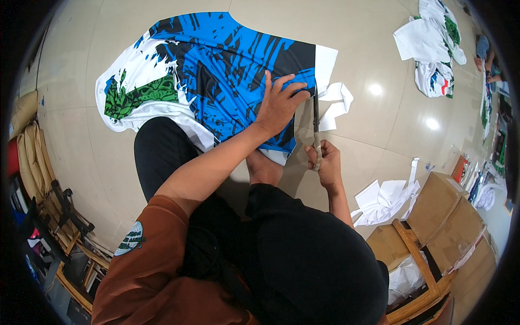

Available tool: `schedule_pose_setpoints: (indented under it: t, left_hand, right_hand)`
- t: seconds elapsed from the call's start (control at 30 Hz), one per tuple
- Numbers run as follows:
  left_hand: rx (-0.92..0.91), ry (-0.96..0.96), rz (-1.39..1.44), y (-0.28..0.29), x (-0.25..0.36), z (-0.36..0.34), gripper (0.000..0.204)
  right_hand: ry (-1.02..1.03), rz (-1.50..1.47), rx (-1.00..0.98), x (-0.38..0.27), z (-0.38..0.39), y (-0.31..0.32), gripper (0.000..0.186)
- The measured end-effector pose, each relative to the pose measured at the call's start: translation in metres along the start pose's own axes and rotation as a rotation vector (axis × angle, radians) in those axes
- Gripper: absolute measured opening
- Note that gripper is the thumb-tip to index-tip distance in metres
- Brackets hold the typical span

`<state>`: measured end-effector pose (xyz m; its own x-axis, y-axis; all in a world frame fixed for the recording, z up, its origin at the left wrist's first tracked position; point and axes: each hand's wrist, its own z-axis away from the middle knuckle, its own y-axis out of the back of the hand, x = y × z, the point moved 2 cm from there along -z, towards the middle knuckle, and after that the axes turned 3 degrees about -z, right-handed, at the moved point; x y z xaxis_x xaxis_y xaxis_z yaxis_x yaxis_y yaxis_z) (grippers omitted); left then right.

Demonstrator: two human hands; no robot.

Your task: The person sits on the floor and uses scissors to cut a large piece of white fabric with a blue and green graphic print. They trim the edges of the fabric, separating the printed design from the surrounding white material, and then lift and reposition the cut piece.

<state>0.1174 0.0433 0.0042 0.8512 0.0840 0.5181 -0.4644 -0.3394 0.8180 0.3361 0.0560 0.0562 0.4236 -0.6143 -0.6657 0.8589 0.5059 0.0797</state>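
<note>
A large piece of blue, black, white and green printed fabric lies spread and wrinkled on the tiled floor. My left hand rests on it with fingers spread, near its right edge. My right hand is closed round the wrapped handles of a pair of scissors. The dark blades point away from me along the right edge of the fabric, just beside my left fingertips. White margin still joins the fabric at its upper right, and a curled white offcut lies right of the blades.
White scraps lie at right, near cardboard boxes and a wooden frame. More printed fabric is at the far right, with another person's hands at the rim. Brown rolls and a wooden rack stand at left.
</note>
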Motion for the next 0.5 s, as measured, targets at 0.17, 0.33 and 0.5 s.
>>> schedule_pose_setpoints:
  t: [0.17, 0.33, 0.5]
  left_hand:
    - [0.008, 0.013, 0.01, 0.001, 0.0, 0.0, 0.027]
    - [0.031, 0.014, 0.057, 0.001, -0.001, 0.0, 0.024]
    - [0.036, 0.013, 0.073, 0.002, -0.001, 0.0, 0.024]
  right_hand:
    - [0.033, -0.022, -0.015, -0.002, -0.005, -0.003, 0.025]
    - [0.061, -0.054, -0.023, -0.012, -0.014, -0.007, 0.029]
    - [0.063, -0.066, -0.034, -0.013, -0.02, -0.005, 0.03]
